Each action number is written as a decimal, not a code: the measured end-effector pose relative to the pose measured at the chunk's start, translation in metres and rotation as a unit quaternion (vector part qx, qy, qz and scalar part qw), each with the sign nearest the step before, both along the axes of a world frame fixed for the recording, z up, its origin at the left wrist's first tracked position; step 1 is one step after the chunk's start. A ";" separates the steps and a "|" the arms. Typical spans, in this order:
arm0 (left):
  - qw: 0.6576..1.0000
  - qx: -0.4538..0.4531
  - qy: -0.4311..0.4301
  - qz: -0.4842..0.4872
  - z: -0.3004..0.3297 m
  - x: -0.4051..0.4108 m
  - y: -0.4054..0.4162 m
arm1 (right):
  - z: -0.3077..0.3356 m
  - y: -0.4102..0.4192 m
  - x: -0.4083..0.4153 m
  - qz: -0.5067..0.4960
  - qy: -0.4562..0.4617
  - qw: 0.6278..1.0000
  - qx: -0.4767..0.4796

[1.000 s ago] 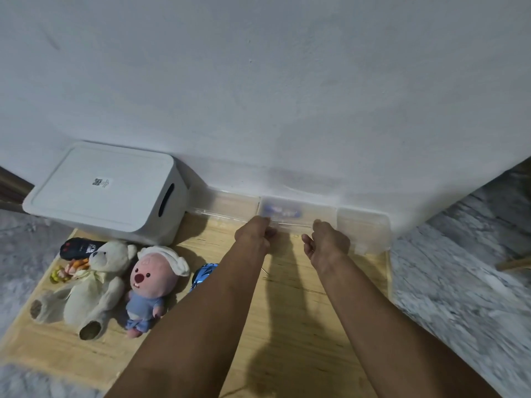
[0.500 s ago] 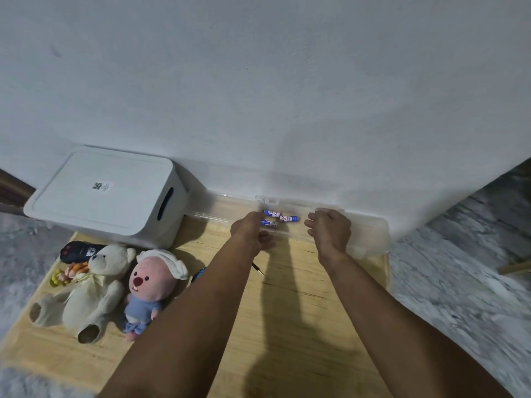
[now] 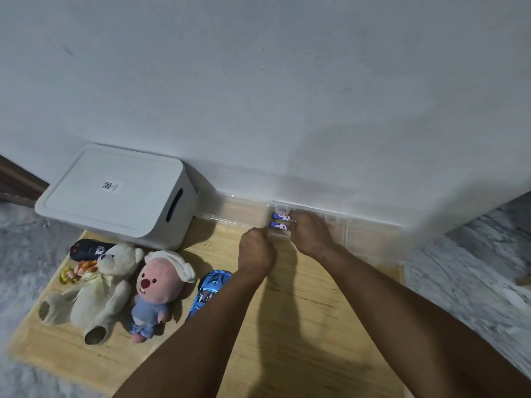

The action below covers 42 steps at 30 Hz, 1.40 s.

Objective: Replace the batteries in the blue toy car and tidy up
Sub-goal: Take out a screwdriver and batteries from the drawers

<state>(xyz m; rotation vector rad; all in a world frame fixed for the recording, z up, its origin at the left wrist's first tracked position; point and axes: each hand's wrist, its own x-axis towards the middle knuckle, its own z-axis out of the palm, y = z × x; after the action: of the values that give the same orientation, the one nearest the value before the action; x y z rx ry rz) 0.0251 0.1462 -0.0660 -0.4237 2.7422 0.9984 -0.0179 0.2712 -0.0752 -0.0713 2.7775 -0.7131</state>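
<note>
Our right hand (image 3: 309, 237) reached curled over the batteries (image 3: 280, 221); its pinch was hidden. Our left hand (image 3: 255, 249), fingers curled, steadied the clear box (image 3: 370, 239); best lift one battery cleanly.

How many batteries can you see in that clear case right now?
2. Upper battery lies at the case's far side; lower battery lies just nearer, parallel to it. Both sit in the clear case by the wall. The right hand covers the space beside them, so more may be hidden.
</note>
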 end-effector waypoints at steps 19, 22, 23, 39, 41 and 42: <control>0.974 -0.014 -0.120 -0.193 -0.012 0.020 -0.013 | 0.004 -0.026 -0.030 0.151 -0.125 0.960 0.202; 0.975 0.001 -0.128 -0.184 -0.011 0.020 -0.013 | 0.006 -0.020 -0.034 0.186 -0.155 0.951 0.194; 0.975 0.005 -0.132 -0.181 -0.011 0.020 -0.012 | 0.007 -0.018 -0.034 0.192 -0.167 0.948 0.189; 0.973 0.030 -0.150 -0.175 -0.012 0.014 -0.013 | 0.018 -0.008 -0.033 0.131 -0.238 0.962 -0.023; 0.973 0.028 -0.146 -0.175 -0.014 0.015 -0.015 | 0.020 -0.012 -0.030 0.135 -0.250 0.959 -0.011; 0.974 0.027 -0.142 -0.176 -0.015 0.014 -0.016 | 0.020 -0.013 -0.029 0.137 -0.253 0.958 -0.009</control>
<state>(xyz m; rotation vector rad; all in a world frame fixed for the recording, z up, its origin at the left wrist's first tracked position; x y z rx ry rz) 0.0394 0.1304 -0.0806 -0.0592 2.4126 0.8433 -0.0472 0.2584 -0.0555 -0.2364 2.2171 -0.5855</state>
